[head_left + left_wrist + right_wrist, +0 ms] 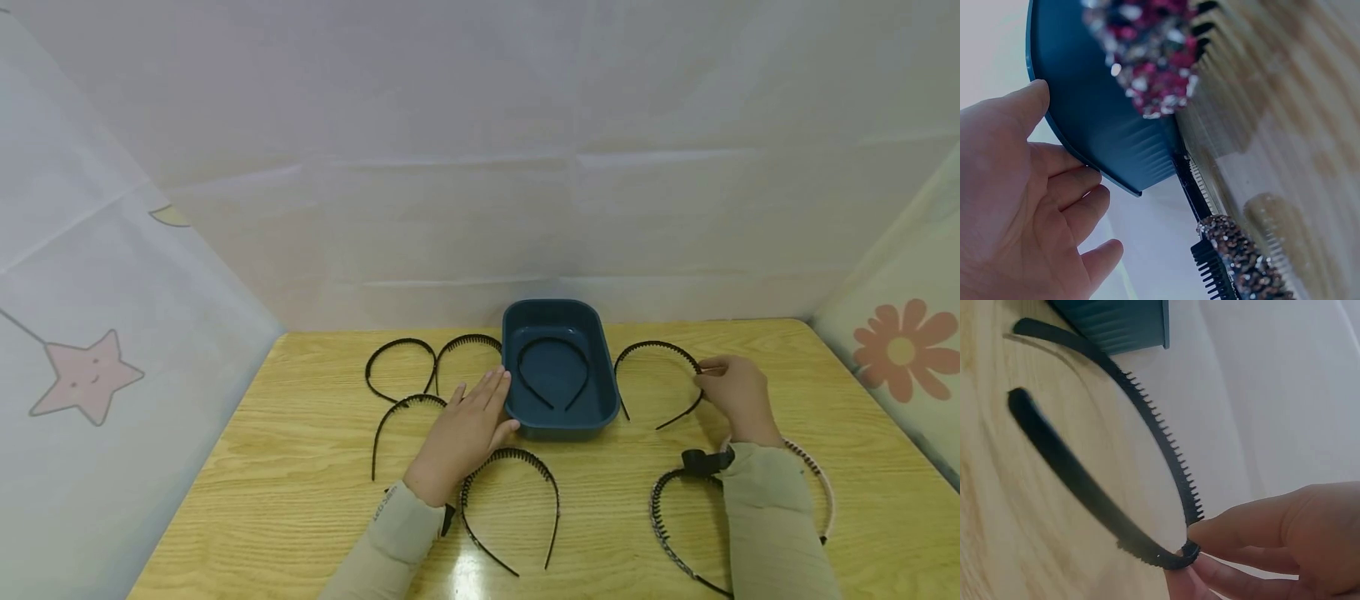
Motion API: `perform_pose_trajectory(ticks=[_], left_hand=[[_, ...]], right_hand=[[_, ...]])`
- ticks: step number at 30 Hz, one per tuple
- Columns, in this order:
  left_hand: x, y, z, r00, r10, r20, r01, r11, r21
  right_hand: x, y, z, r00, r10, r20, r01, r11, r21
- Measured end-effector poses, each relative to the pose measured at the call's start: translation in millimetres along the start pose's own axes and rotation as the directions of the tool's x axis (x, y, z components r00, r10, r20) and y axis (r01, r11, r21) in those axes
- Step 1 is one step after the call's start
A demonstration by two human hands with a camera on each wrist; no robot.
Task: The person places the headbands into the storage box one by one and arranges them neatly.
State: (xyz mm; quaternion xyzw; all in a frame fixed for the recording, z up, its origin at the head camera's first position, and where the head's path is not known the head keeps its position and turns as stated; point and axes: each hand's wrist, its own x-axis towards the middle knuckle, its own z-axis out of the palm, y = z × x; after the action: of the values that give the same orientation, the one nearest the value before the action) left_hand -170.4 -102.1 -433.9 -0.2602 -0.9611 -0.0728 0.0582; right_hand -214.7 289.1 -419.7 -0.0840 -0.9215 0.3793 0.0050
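A dark blue plastic tub (558,432) stands at the back of the table with one thin black headband (555,339) inside. My left hand (467,429) lies against the tub's left rim, its fingers mostly straight. To the right of the tub, my right hand (738,396) pinches a black toothed headband (1163,444) by its curved part between thumb and fingers. That headband is tilted, its two ends pointing toward the tub side. In front of the tub lies another toothed headband (512,453); glittering pink and silver stones (1154,56) loom close in the left wrist view.
Left of the tub lie several black headbands (408,341), one partly hidden by my left hand. Near my right forearm are a dark decorated headband (656,517) and a pale one (827,492), both partly covered. A white sheet (450,208) hangs behind the wooden table (285,467).
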Motion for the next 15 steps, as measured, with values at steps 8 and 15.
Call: perform_pose_trajectory(ticks=[8,15], left_hand=[[0.1,0.0,0.3,1.0,0.007,-0.009,-0.007,1.0,0.003],[0.0,-0.8,1.7,1.0,0.007,-0.011,-0.007,1.0,0.012]], right_hand=[[3,-6,-3,0.993,-0.004,-0.115,0.011,0.998,0.057],[1,-18,-12,0.988,0.045,-0.146,-0.021,0.986,0.165]])
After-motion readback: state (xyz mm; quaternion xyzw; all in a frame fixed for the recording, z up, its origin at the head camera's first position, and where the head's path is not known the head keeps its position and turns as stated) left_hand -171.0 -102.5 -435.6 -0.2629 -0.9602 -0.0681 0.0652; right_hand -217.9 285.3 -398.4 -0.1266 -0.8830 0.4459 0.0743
